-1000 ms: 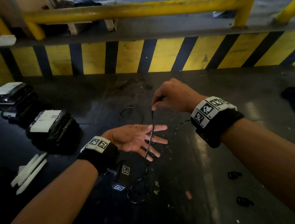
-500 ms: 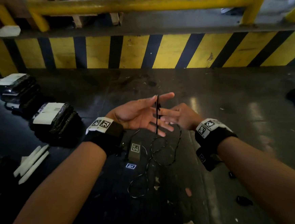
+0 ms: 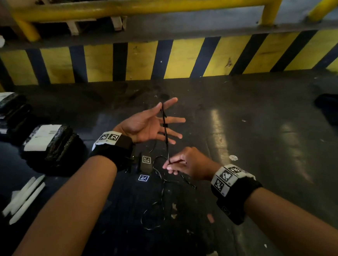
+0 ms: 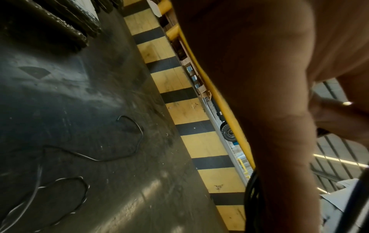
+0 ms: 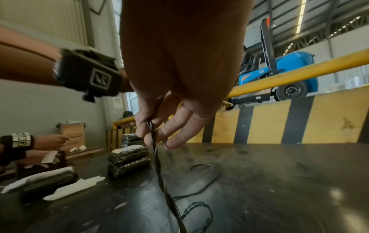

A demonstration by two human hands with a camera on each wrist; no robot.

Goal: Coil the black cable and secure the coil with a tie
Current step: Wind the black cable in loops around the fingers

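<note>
Head view: the left hand (image 3: 144, 124) is spread palm-up, the black cable (image 3: 165, 127) running across its straight fingers. The right hand (image 3: 189, 163) pinches that cable just below, its loose loops lying on the dark table (image 3: 264, 135).

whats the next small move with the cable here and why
Probably carry the right hand up behind the spread left hand to lay another turn: the black cable already runs across those straight fingers, the right hand pinches it below, and loose slack lies on the table.
</note>
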